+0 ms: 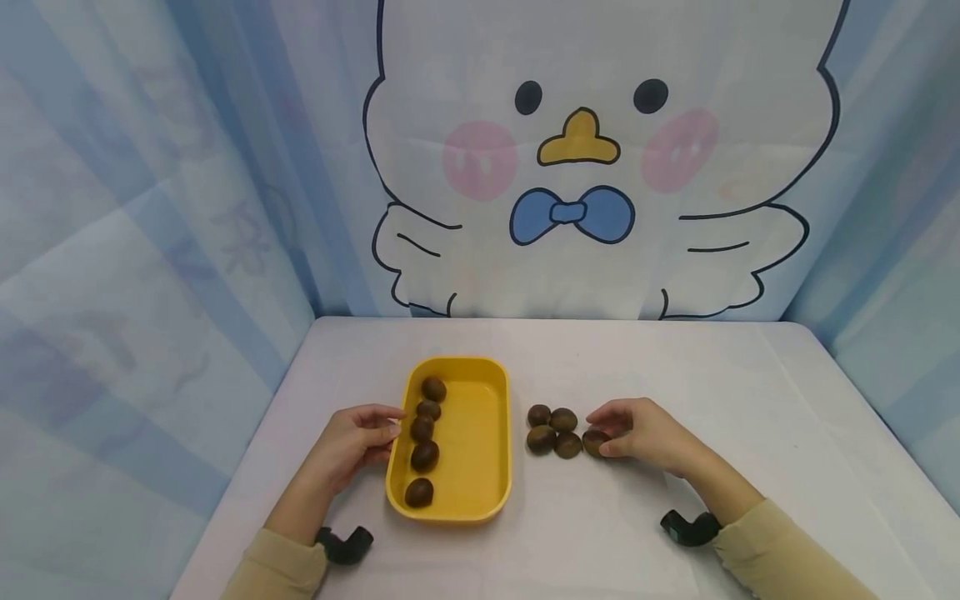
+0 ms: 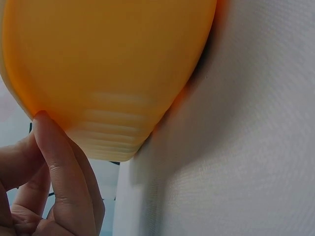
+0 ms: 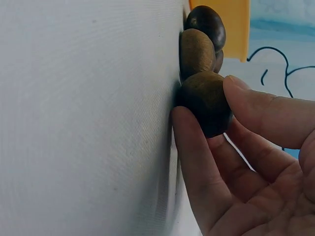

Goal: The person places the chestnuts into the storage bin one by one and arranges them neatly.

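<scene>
Brown chestnuts lie in two groups. Several of them, including one chestnut (image 1: 424, 456), form a rough column along the left side inside a yellow tray (image 1: 474, 450). My left hand (image 1: 356, 442) pinches the tray's left rim; in the left wrist view its fingertips (image 2: 43, 120) meet the edge of the tray wall (image 2: 113, 59). To the tray's right, other chestnuts (image 1: 542, 439) sit bunched together on the table. At the right end of this bunch, my right hand (image 1: 648, 437) holds a chestnut (image 3: 204, 101) between thumb and fingers, low by the tabletop.
A white cloth covers the table (image 1: 600, 525). Behind it hangs a curtain (image 1: 570, 275) with a cartoon bird, and blue curtains (image 1: 135, 292) flank both sides. Dark curved wrist devices (image 1: 345, 546) stick out near both sleeves.
</scene>
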`<state>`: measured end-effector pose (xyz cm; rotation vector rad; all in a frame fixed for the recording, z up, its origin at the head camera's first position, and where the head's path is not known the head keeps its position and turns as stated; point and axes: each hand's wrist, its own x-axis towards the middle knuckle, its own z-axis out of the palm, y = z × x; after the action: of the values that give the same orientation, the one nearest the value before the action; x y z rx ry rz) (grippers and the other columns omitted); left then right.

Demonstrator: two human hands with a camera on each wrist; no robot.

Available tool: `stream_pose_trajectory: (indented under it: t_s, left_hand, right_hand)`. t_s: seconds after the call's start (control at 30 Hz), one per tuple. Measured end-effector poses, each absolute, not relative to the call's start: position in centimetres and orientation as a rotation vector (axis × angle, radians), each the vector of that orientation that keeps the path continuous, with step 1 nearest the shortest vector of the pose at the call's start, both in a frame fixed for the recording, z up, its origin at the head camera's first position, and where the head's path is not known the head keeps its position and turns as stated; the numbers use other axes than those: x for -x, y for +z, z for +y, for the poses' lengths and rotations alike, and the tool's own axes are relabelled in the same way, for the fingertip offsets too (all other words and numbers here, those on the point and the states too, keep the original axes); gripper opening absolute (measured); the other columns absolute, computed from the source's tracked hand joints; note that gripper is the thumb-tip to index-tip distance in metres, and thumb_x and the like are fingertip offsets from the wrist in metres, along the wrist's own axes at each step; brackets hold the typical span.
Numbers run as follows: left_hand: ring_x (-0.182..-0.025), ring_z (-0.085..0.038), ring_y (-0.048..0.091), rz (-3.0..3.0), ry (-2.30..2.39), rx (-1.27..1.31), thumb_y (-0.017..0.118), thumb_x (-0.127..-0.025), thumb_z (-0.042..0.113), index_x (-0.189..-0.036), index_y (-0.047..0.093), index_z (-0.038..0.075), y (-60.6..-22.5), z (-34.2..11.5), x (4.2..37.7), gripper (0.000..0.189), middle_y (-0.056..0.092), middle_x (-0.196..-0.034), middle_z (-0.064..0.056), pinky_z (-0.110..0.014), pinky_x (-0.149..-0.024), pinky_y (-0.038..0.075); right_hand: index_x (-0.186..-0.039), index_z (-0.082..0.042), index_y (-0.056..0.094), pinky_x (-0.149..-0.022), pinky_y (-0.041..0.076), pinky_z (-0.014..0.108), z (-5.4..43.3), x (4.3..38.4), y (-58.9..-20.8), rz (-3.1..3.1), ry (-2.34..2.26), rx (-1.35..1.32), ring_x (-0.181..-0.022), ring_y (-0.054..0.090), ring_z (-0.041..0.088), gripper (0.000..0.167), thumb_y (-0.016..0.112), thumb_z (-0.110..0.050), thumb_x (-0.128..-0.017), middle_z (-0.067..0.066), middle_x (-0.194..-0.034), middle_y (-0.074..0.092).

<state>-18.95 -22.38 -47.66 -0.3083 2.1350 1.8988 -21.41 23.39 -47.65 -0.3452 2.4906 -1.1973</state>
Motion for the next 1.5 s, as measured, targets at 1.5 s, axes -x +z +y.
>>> stream_pose_trajectory:
  t_s: [1.5]
  left_hand:
    - [-0.068,-0.016,0.064,2.139,1.896,0.294,0.073,-0.098,0.006,-0.13,0.073,0.0,-47.6,-22.4,18.7,0.032,0.068,-0.089,-0.003,-0.025,-0.068,0.064]
  right_hand:
    - [-0.122,-0.021,0.078,-0.108,0.056,0.056,18.2,24.4,-42.9,2.471,-1.273,0.438,-0.116,0.069,0.023,0.027,0.081,-0.023,-0.095,0.0,-0.122,0.078]
